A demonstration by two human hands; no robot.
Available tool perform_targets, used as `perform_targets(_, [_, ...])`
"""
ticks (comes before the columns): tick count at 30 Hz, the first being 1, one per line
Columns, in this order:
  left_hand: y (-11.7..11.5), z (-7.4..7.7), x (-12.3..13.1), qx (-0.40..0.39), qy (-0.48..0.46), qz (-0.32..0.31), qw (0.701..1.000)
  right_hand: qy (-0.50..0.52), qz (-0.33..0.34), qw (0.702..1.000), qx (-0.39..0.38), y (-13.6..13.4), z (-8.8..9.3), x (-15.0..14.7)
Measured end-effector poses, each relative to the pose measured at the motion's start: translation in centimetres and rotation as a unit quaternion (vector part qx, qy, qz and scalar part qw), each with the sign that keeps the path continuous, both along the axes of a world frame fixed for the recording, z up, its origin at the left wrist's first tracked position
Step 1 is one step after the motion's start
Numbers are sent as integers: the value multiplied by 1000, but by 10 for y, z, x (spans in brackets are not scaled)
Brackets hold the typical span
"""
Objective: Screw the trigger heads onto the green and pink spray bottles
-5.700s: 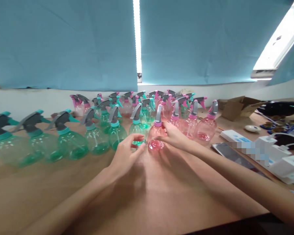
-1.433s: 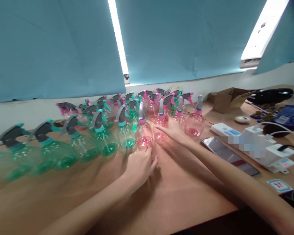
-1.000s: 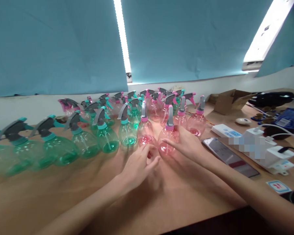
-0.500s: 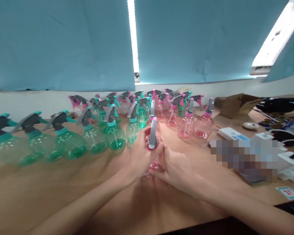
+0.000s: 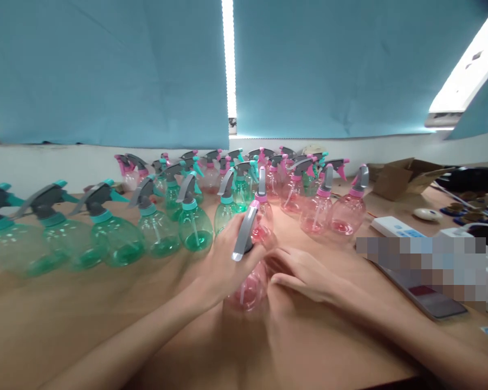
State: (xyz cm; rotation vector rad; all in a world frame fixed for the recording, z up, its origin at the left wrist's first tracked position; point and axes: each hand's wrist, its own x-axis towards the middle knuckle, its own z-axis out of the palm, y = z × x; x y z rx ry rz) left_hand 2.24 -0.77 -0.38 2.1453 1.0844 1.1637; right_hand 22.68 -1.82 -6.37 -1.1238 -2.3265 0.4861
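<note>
A clear pink spray bottle [image 5: 247,290] with a grey trigger head stands on the table close in front of me. My left hand [image 5: 230,257] is closed round its neck, just under the spray head. Beside the bottle's right side, my right hand [image 5: 305,273] has its fingers partly spread and bent; whether the fingertips touch the bottle I cannot tell. Directly behind is another pink spray bottle [image 5: 263,225]. Left of my hands stands a green spray bottle [image 5: 195,227], one of several in a row.
More pink spray bottles, among them one at the right [image 5: 347,214], stand with green ones in rows towards the wall. On the right lie a phone [image 5: 439,306], a white power strip [image 5: 392,227], a white mouse [image 5: 428,214] and an opened cardboard box [image 5: 402,179].
My right hand has come off the pink bottle's body and drawn slightly right, its fingers loosened. The spray head has turned and tilted to the left in my left hand. The view has shifted a little.
</note>
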Motion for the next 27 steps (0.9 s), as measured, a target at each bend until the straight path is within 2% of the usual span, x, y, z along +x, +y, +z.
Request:
perform_targets(4, [11, 3, -6, 11, -14, -16, 1000, -17, 30, 999, 10, 12, -17, 11])
perform_targets(8, [20, 9, -9, 22, -28, -32, 999, -50, 40, 998, 18, 14, -23, 7])
perform_targets(18, [20, 14, -8, 6, -28, -13, 1000, -31, 22, 999, -26, 10, -24, 3])
perform_targets(27, [24, 8, -11, -38, -33, -20, 999, -24, 35, 997, -59, 9, -19, 8])
